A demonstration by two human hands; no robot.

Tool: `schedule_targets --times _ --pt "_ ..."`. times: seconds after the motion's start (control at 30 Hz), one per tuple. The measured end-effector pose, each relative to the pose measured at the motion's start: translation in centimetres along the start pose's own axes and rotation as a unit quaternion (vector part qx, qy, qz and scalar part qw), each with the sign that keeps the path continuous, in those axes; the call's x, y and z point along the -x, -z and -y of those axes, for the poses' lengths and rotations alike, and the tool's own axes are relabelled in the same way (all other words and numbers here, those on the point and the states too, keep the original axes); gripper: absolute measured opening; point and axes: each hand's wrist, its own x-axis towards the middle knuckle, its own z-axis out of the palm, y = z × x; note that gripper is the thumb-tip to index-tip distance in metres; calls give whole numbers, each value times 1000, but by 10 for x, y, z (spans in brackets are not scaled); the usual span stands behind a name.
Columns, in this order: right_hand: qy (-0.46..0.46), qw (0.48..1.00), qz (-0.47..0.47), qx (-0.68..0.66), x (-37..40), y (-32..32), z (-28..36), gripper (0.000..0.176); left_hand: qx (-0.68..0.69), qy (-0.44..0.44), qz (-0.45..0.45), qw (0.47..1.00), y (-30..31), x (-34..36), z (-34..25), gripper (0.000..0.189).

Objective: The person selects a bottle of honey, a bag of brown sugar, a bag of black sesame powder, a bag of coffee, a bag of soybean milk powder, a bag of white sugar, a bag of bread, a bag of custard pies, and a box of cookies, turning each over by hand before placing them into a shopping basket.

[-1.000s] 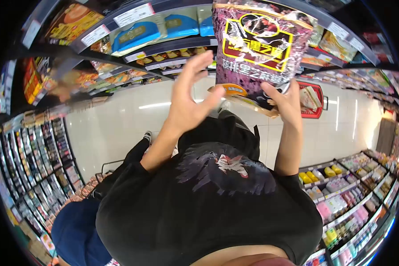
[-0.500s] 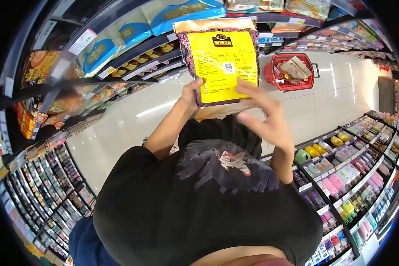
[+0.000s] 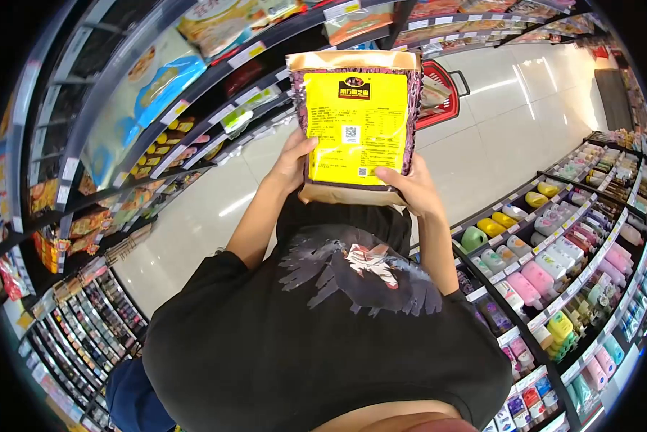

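1. Glossy pale floor tiles [image 3: 510, 144] run down the aisle, smooth and streaked with bright reflections of light.
2. Dark metal shelving [image 3: 158, 108] curves along the left side. Its edges carry white price strips, and it holds blue, orange and yellow bags whose writing is too small to read.
3. A black T-shirt [image 3: 266, 360] covers the person's torso at the bottom of the view, with a grey-and-white feathered print [image 3: 367, 270] on the chest.
4. The lower shelves [image 3: 554, 245] on the right hold rows of rounded plastic bottles in green, yellow, pink and blue.
5. The packet [image 3: 356, 122] is a flat rectangular pouch held upright in front of the chest, between the two hands and above the shirt. Its glossy film is speckled purple, with tan-gold bands at the top and bottom.
6. A red plastic basket [image 3: 446, 101] stands on the floor behind the packet, partly hidden by it, with goods inside.
7. The left hand [image 3: 291, 162] is closed on the packet's lower left edge, with the thumb on the front face and the fingers behind.
8. The right hand [image 3: 410, 191] clamps the lower right corner, its thumb lying across the foot of the front face.
9. A yellow label [image 3: 352, 155] fills most of the packet's front. At its top is a dark logo box with gold characters that cannot be read, and below that are blocks of fine black print, also too small to read.
10. A small QR code [image 3: 350, 134] sits near the label's middle.
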Motion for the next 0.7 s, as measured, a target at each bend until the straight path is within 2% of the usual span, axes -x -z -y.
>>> schedule_targets --times 0.07,0.13,0.2,0.27,0.3,0.33,0.4,0.47,0.53,0.6,0.67,0.7 --pt "54 986 -66 144 -16 13 2 45 -205 -53 -110 971 1 -19 5 87" --pt "119 933 -135 311 -39 17 2 43 -245 -48 -88 964 3 -31 13 89" --pt "101 878 -158 441 -61 13 3 48 -143 2 -55 988 -7 -49 24 83" --pt "109 829 -129 534 -81 9 1 57 -139 -78 -76 984 -5 -84 53 79" --pt "158 761 -111 619 -91 12 -10 64 -115 -95 -113 982 -7 -94 58 73" --pt "156 759 -113 622 -95 12 0 64 -89 -112 -147 979 -11 -105 61 68" --pt "207 713 -36 669 -96 15 29 66 36 -87 -133 987 -6 -125 50 58" --pt "209 722 -10 659 -105 34 54 71 95 -23 -131 987 4 -148 35 54" --pt "139 846 44 513 -122 71 80 69 73 7 -82 994 20 -163 19 53" --pt "174 852 -75 488 -137 105 113 69 65 9 -107 992 10 -174 0 54" --pt "211 849 -145 462 -152 139 135 71 86 31 4 996 3 -185 -12 57" --pt "208 849 -144 463 -158 150 144 71 89 61 14 994 -1 -189 -16 60"
